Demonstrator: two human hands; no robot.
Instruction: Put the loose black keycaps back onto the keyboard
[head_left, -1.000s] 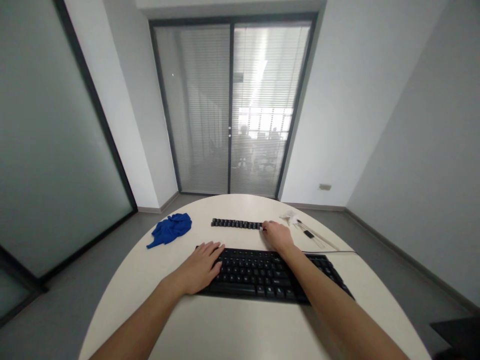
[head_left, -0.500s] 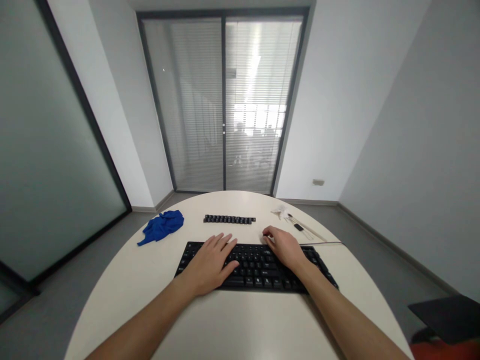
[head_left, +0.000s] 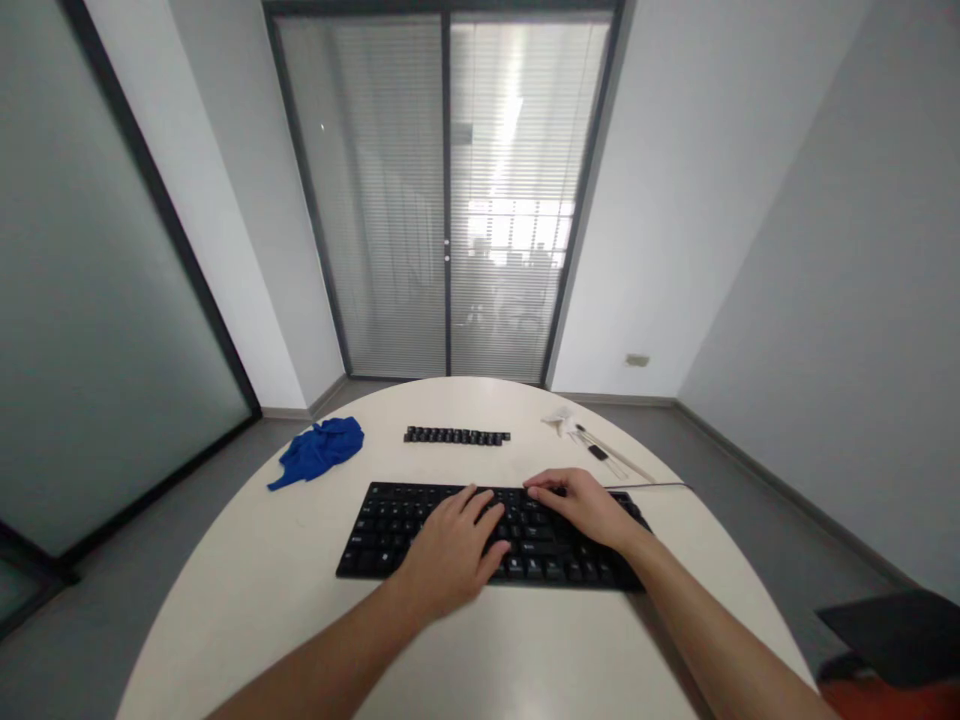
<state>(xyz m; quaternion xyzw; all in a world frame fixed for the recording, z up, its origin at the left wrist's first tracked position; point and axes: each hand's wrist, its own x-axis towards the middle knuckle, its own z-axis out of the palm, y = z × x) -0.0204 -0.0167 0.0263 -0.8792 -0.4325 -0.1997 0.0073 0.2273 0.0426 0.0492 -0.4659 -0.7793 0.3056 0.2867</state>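
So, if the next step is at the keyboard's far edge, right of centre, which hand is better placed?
The right hand, I'd say: its fingers are at that part of the keyboard, thumb and forefinger close together. The left hand lies nearer the middle and would likely have to reach across.

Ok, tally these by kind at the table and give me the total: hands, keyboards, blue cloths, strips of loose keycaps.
Left hand and right hand: 2 hands
Keyboard: 1
Blue cloth: 1
Strip of loose keycaps: 1
Total: 5
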